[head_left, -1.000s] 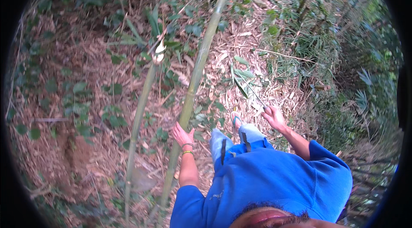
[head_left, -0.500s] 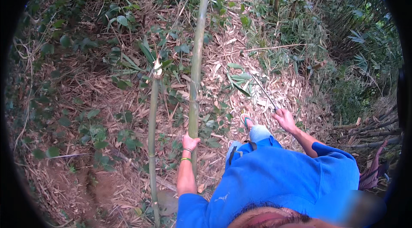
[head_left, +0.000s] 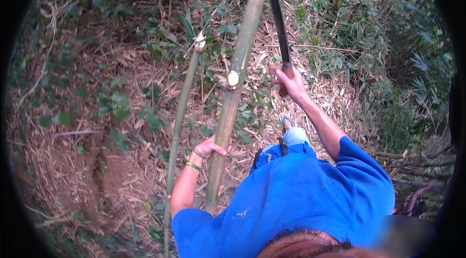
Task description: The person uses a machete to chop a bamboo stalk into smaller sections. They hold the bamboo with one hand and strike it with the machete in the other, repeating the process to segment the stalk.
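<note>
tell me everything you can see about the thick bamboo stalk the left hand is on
The thick bamboo stalk is a long, straight, green-brown pole that runs from the leaf-littered ground near the person's body up past the picture's top edge, leaning slightly right. A pale cut stub marks a node partway up. The left hand grips its lower part. A thinner stalk with a cut top stands apart on its left. The long blade, raised in the right hand, is close on its right.

The thick green bamboo pole and the thin cut bamboo stalk stood close together, with only a narrow gap between them. Leafy green plants crowded the left. The ground of dry brown leaves on the right lay more open.
</note>
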`<state>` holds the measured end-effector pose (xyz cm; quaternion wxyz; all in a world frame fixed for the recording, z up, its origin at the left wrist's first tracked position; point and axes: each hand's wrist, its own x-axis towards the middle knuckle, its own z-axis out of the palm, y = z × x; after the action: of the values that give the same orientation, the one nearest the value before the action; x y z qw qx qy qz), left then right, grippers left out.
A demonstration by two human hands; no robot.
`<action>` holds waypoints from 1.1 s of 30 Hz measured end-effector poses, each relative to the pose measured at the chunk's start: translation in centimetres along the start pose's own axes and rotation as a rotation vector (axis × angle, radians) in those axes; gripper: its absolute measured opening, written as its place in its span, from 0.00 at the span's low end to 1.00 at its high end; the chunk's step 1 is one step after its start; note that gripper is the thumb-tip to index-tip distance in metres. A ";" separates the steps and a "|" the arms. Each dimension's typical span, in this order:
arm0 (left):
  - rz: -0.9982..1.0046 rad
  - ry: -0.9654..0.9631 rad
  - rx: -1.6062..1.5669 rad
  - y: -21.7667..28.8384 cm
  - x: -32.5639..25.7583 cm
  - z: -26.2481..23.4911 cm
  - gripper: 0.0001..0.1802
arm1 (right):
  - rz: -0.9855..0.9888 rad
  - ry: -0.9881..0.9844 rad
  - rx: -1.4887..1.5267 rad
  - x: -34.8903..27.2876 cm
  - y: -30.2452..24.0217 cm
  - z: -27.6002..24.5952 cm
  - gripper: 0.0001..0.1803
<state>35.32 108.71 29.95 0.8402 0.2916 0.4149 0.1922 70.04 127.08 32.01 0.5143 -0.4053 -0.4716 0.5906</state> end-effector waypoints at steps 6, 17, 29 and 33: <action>0.056 -0.084 -0.017 -1.1 2.2 1.7 0.29 | -0.018 0.035 0.245 4.9 -0.3 5.7 0.18; 0.862 1.251 0.627 -3.2 -3.1 13.6 0.42 | -0.019 0.091 -0.038 4.5 -2.9 7.1 0.15; 1.222 1.201 -1.156 -25.6 0.0 21.0 0.36 | -0.037 -0.027 0.125 4.8 -4.7 9.9 0.27; 1.824 0.955 -1.409 -23.6 -2.8 15.8 0.48 | -0.001 -0.147 0.211 3.8 -6.8 12.9 0.29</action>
<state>48.42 84.12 23.94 0.1392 -0.1395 0.1316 0.9715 58.56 129.22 41.59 0.5184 -0.3042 -0.4437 0.6647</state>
